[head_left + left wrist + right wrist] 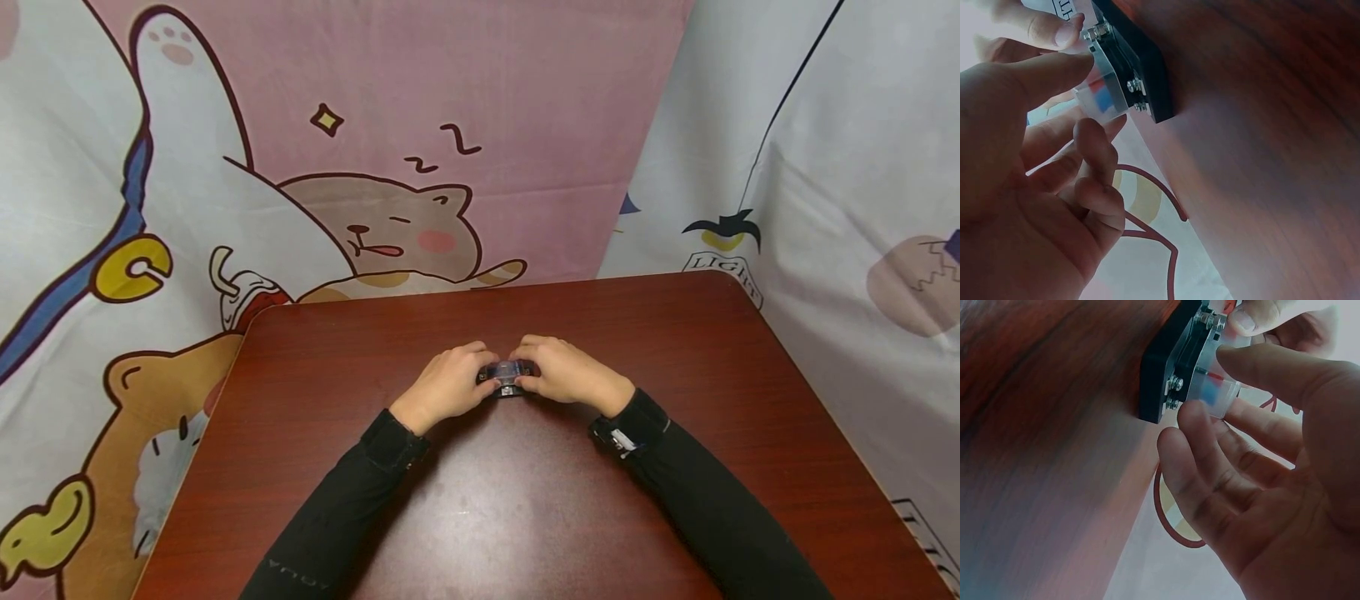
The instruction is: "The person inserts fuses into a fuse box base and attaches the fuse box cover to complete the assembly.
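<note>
At the middle of the table, a small device with a black base and a clear plastic cover stands between the two hands. Metal screws line the side of the black base, and red and blue parts show through the clear cover. My left hand grips the cover's left side between thumb and fingers. From the right, my right hand pinches the other side the same way. Both wrist views show thumb and fingertips against the clear cover. The device's exact kind cannot be told.
The reddish-brown wooden table extends around the device on all sides. Behind it hangs a cartoon-printed cloth that meets the table's far edge. Dark sleeves cover both forearms, which reach in from the near side.
</note>
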Demonstrator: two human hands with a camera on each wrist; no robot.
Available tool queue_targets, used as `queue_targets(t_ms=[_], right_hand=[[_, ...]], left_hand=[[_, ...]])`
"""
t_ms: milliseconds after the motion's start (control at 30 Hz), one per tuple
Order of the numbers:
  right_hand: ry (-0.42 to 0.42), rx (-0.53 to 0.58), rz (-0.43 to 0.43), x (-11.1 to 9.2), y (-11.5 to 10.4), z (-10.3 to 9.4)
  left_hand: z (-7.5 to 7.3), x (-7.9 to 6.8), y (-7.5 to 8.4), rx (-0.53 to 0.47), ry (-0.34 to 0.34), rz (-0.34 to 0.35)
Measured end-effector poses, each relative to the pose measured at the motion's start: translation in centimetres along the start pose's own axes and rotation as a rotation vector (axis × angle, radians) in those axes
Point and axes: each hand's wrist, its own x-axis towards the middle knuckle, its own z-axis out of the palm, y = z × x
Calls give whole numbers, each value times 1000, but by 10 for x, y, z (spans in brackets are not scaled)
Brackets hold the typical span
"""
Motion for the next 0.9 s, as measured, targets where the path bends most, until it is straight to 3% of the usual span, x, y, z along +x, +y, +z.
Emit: queue_targets(t_ms=[267, 733, 900], right_hand=[[-20, -6, 11, 2, 2, 5], [-43, -15, 28, 0, 0, 3], [-6, -3, 27, -2, 0, -3]], left_hand=[[1, -1, 0, -33, -25, -23], [3, -4, -1, 4, -46, -24], [-2, -8, -9, -30, -37, -24]])
